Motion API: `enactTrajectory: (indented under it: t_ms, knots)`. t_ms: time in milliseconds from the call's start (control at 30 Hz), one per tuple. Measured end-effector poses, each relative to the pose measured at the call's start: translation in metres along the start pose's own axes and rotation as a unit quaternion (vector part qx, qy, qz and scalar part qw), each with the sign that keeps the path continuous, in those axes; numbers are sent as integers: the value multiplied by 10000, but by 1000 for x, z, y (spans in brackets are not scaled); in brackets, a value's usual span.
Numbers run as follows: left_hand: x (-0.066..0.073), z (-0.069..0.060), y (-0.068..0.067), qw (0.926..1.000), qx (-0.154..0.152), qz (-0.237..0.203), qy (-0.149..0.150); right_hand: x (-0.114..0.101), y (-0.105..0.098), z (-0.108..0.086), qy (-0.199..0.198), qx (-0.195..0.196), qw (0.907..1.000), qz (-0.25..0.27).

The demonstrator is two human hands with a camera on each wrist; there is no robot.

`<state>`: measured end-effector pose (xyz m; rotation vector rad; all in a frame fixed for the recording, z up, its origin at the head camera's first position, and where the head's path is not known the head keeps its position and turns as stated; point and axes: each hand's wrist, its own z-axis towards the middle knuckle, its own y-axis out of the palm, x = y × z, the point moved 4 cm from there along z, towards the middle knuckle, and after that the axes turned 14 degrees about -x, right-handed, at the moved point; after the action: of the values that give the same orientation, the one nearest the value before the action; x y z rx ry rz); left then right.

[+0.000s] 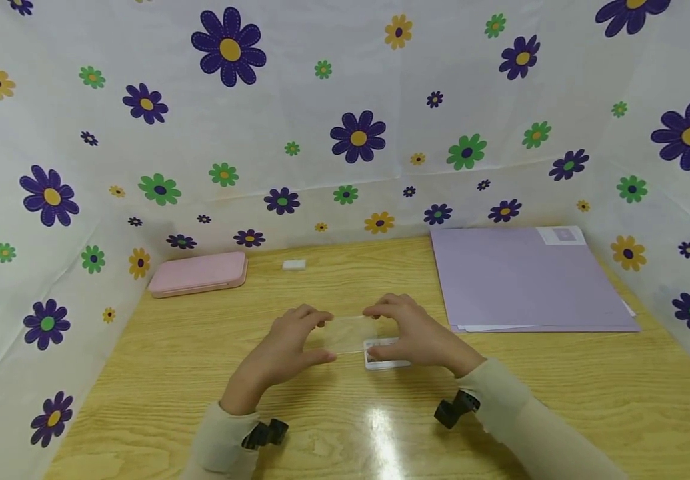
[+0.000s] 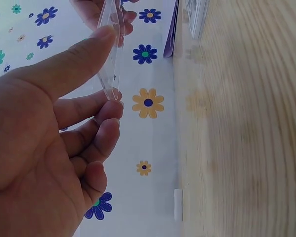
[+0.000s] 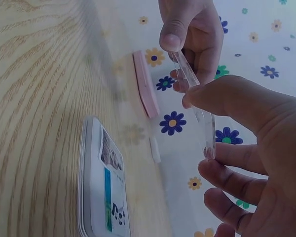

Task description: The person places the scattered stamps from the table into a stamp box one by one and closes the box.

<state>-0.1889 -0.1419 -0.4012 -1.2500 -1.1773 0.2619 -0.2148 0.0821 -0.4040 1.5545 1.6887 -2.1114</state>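
Between my two hands is a flat clear plastic case or cover (image 1: pixel 349 335), held raised over the table. My left hand (image 1: pixel 283 347) pinches its left end between thumb and fingers, as the left wrist view shows. The other end is pinched by my right hand (image 1: pixel 419 333). In the right wrist view the clear piece (image 3: pixel 210 136) is seen nearly edge-on. A small stack of white-edged cards (image 3: pixel 94 177) lies on the table below the right hand; its top bears a photo and a panda picture. From the head view, that hand partly covers the stack (image 1: pixel 388 365).
A pink case (image 1: pixel 201 273) lies at the back left of the wooden table (image 1: pixel 159 400), and a small white block (image 1: pixel 294 265) is to its right. Purple folders (image 1: pixel 525 280) with white sheets lie at the back right. Flower-patterned cloth (image 1: pixel 297 133) walls the back and sides.
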Motion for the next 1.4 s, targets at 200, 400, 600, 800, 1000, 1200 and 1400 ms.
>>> enactTrajectory:
  t_ms: [200,400,600,800,1000,1200,1400]
  knots:
    - [5,6,3,10000,11,53,33,3,-3,-7,16,26,10000,18]
    - [9,11,7,9999,44,27,115,6,-6,-13,39,123,9998,-123]
    - [14,15,11,9998,27,93,148,10,-8,-19,118,171,9995,-221]
    - [19,21,15,9995,27,292,91,13,-10,-25,193,225,9991,-306]
    - [21,26,19,9990,29,435,-22,17,-10,-28,169,243,9989,-354]
    - [25,30,22,9984,-62,565,10,22,-10,-31,245,241,9989,-332]
    - [27,34,25,9970,-132,764,57,28,-8,-34,327,186,9990,-257]
